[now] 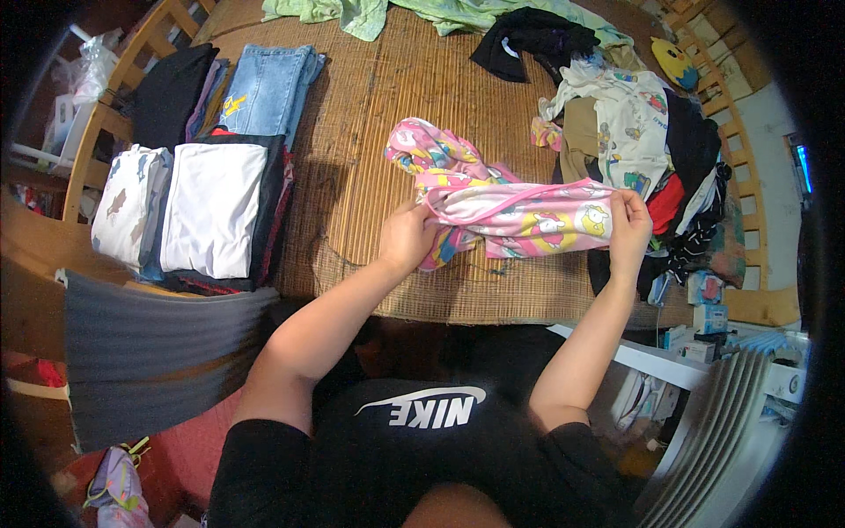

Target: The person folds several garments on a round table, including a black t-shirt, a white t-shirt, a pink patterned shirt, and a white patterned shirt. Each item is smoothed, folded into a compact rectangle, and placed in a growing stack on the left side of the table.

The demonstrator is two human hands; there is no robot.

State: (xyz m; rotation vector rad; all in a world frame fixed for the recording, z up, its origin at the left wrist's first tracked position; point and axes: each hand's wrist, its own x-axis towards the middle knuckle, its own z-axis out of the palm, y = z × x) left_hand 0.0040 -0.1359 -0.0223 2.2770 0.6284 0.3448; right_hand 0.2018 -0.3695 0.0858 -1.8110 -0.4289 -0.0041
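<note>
A pink garment with printed cartoon figures [548, 221] is stretched between my two hands, over a woven bamboo mat [356, 178]. My left hand [408, 237] grips it near a pink-trimmed opening, its fingers partly hidden by the cloth. At the other end, my right hand [629, 221] pinches the trimmed edge between thumb and fingers. The rest of the garment lies bunched on the mat, beyond my left hand.
Folded stacks stand at the left, with a white garment [214, 208], blue jeans [267, 89] and black clothing [173, 92]. A loose clothes heap [634, 132] lies at the right. Green patterned cloth [356, 16] spans the far edge. Wooden rails [92, 152] flank the mat.
</note>
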